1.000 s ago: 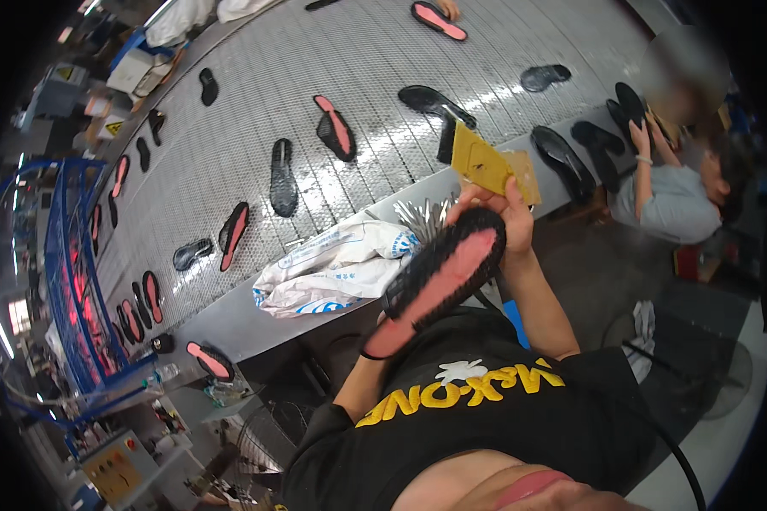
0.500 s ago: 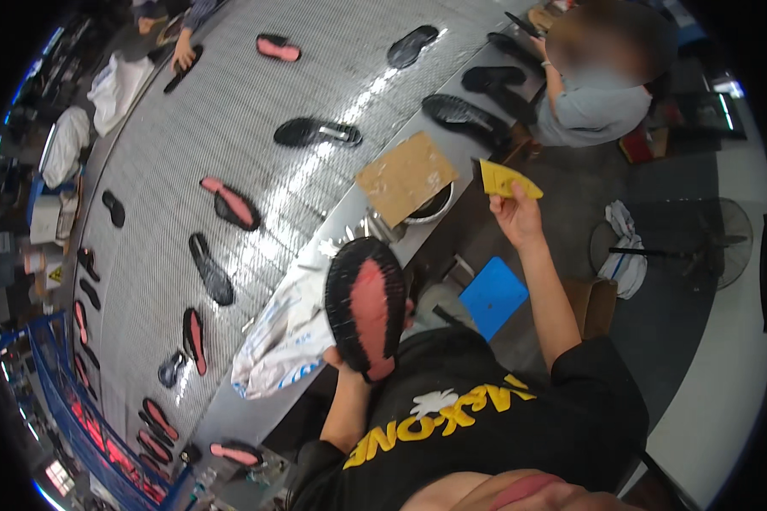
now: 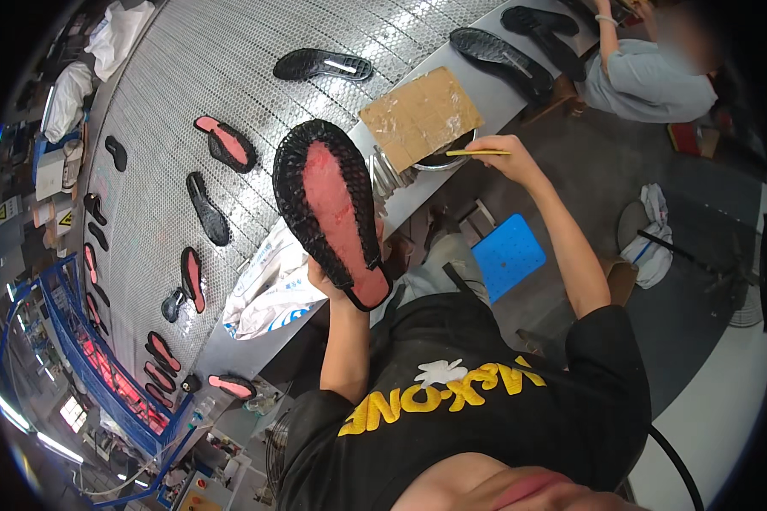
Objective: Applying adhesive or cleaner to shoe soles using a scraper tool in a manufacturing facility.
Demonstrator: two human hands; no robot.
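Note:
A black woven shoe upper [image 3: 285, 170] with a pink insole bottom [image 3: 337, 200] is held up before me, its bottom facing me. My left hand [image 3: 322, 281] is closed round its narrow end from behind, most of the fingers hidden. My right hand [image 3: 511, 157] pinches a yellow scraper [image 3: 484, 152], seen nearly edge-on. The scraper's tip is over the rim of a round metal bowl [image 3: 462, 153]. A brown cardboard sheet [image 3: 422, 115] with whitish smears covers much of that bowl.
A mesh conveyor belt [image 3: 256, 196] carries several black soles and pink-bottomed uppers. Large black soles [image 3: 503, 61] lie on the metal ledge at right, near a seated person [image 3: 648, 81]. A white plastic bag [image 3: 268, 294] and a blue stool [image 3: 510, 254] are close by.
My right hand has lowered the scraper toward the bowl and turned it edge-on. The upper in my left hand has risen and appears larger. The view has shifted.

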